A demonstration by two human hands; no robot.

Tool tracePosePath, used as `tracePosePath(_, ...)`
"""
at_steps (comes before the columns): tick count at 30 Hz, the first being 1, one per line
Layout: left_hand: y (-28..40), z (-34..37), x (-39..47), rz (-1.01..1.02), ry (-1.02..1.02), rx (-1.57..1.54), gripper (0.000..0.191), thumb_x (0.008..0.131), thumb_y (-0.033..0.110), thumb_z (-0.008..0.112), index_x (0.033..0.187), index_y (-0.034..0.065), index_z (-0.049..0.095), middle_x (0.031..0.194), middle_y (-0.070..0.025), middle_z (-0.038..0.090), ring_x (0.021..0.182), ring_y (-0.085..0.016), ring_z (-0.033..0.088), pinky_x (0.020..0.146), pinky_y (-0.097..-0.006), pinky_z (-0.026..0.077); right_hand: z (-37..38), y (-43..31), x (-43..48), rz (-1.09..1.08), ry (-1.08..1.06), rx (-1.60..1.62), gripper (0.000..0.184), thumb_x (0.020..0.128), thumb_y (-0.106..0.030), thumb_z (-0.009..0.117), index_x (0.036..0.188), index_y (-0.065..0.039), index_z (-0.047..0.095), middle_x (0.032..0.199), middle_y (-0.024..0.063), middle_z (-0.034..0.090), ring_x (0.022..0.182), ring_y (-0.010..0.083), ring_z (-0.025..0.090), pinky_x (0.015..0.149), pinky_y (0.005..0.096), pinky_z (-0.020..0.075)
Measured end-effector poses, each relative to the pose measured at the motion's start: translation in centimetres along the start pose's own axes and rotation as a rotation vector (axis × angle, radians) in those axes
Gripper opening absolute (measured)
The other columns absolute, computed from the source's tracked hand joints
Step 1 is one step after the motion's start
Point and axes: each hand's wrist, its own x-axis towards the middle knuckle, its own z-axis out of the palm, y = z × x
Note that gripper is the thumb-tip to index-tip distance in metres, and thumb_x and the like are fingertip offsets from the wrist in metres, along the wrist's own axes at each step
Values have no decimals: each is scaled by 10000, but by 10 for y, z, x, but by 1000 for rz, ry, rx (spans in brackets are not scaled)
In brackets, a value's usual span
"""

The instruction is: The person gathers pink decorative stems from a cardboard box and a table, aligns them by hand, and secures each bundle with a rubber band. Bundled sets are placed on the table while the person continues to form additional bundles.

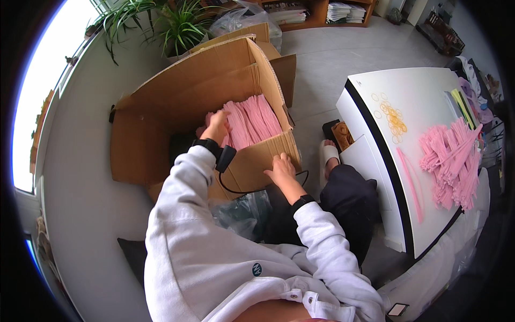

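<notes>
A large open cardboard box (181, 86) stands before me, with bundles of pink fuzzy strips (251, 122) lying side by side in it. My left hand (218, 128) reaches into the box and rests at the left part of the bundles; its fingertips are partly hidden, so whether it grips any cannot be told. Against the outside of the box's near wall lies my right hand (281, 170), fingers spread near the top edge and holding nothing. On the white table (370, 104) to the right are a loose pile of pink strips (452, 165), separate strips (410, 185) and yellow rubber bands (393, 118).
Clear plastic wrapping (241, 215) lies just below the box. A black cable (237, 192) hangs between my wrists. A potted plant (183, 32) and a wooden shelf (318, 22) stand beyond the box; a wall (96, 161) runs along the left.
</notes>
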Motion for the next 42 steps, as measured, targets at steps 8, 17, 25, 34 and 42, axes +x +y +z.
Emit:
tracePosePath(8, -36, -27, 142, 231, -586, 1558, 803, 490, 238, 842, 1197, 71, 498, 1048, -147, 576, 953, -263, 559, 810, -343, 467, 10, -3, 28, 66, -20, -20, 422, 636, -239, 766, 922, -12, 553, 1003, 139, 478, 1002, 302, 485, 805, 378, 450)
tracePosePath(17, -102, -29, 158, 483, -994, 1388, 423, 745, -62, 468, 1132, 86, 555, 1060, -121, 598, 905, -194, 590, 723, -322, 515, 12, 2, 36, 43, -44, 2, 396, 639, -213, 759, 897, -2, 546, 983, 145, 475, 960, 304, 499, 793, 367, 455)
tracePosePath(25, 40, 17, -10, -137, -561, -10, 301, 842, 313, 532, 903, 20, 562, 746, -110, 612, 525, -218, 582, 428, -327, 497, 8, 5, 34, -22, -19, 0, 314, 695, -185, 682, 915, 4, 562, 980, 143, 499, 954, 298, 512, 781, 368, 468)
tracePosePath(34, -13, 73, -170, 413, -482, -78, 274, 848, 179, 502, 978, -53, 569, 974, -128, 600, 890, -192, 569, 800, -310, 455, -80, 25, 15, 72, -353, 1349, 373, 948, -290, 400, 1062, 30, 554, 876, 50, 629, 766, 129, 595, 701, 267, 465)
tracePosePath(42, -47, 122, -229, 414, -944, 34, 381, 797, 175, 593, 1125, 6, 497, 1120, -98, 537, 1057, -181, 490, 921, -320, 365, -209, 66, -98, 136, -238, 841, 477, 820, -243, 646, 1154, 59, 487, 981, 122, 610, 901, 147, 585, 804, 261, 461)
